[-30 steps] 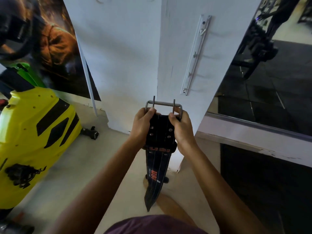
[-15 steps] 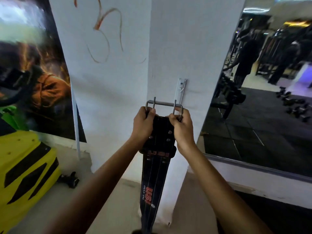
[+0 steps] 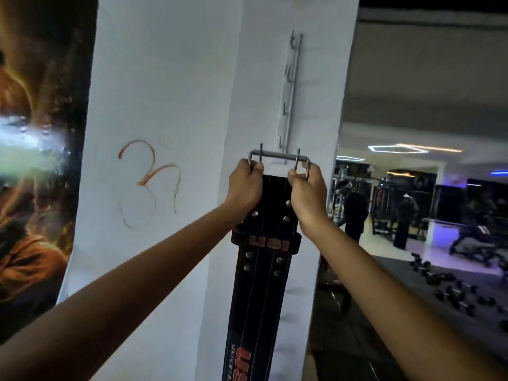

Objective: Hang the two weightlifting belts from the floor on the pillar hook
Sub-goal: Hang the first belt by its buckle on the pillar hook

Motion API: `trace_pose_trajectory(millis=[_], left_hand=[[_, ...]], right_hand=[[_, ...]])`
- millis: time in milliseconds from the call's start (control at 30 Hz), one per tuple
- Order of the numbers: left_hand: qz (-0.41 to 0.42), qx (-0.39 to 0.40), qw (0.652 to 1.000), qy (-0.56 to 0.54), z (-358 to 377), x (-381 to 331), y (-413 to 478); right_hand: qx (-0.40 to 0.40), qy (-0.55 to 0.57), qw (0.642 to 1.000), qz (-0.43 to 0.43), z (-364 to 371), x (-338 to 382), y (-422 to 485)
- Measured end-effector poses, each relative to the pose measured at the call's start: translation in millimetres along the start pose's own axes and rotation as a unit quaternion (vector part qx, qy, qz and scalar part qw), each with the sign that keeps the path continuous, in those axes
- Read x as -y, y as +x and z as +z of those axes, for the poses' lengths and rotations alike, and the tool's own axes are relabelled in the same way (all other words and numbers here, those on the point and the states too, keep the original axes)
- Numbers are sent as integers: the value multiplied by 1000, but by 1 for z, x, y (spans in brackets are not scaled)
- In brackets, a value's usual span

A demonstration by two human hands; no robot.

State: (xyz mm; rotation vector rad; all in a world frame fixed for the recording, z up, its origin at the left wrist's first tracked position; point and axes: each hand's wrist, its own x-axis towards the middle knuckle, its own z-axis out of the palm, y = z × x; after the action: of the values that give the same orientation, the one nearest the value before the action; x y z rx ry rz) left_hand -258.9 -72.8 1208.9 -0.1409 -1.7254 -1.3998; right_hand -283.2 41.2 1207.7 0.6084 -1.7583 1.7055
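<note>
A black weightlifting belt [image 3: 264, 259] with red lettering hangs straight down in front of the white pillar [image 3: 170, 92]. My left hand [image 3: 243, 185] grips its top left corner and my right hand [image 3: 306, 191] the top right, both closed at the steel two-prong buckle [image 3: 279, 156]. The buckle bar sits just below the lowest hook of the vertical metal hook rail [image 3: 290, 92] on the pillar's right face. The belt's lower end runs out of frame. A second belt is not in view.
A large poster [image 3: 35, 160] covers the wall at left. An orange scribble [image 3: 148, 182] marks the pillar's left face. To the right, the gym floor holds scattered dumbbells [image 3: 450, 287], machines and two standing persons [image 3: 354, 213].
Both hands have raised the belt up the pillar, and the view has tilted up. The buckle, earlier below the rail, is now at its lower end. The yellow object and floor have left the frame.
</note>
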Motion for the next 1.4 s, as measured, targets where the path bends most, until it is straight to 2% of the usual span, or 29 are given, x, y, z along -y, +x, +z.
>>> trace_pose_trajectory(millis=[133,400,533,633,867,1067,1300,1400], left_hand=[[12,-21,1000,-11,18,-43,52],[24,-85,996,-26,28,-87,105],[5,-83,996,-21,30,-79,111],[20,-70,997,-12,32,-70,110],[43,-95,995,1,31,-77,110],[4,-79,996,36,30,-70,118],[41,-64,996,46,26,-54,114],[100,-97,983,124,24,-42,96]], right_hand=[[-32,-7,999,-31,-2,40,53],[-31,-43,997,-62,14,82,118],[-13,-43,998,-36,17,76,122],[-11,-28,999,-34,16,68,118],[-25,-25,999,-18,19,73,127],[-15,-44,999,25,26,63,130],[7,-25,1000,-4,21,51,120],[-14,-69,997,-45,17,45,110]])
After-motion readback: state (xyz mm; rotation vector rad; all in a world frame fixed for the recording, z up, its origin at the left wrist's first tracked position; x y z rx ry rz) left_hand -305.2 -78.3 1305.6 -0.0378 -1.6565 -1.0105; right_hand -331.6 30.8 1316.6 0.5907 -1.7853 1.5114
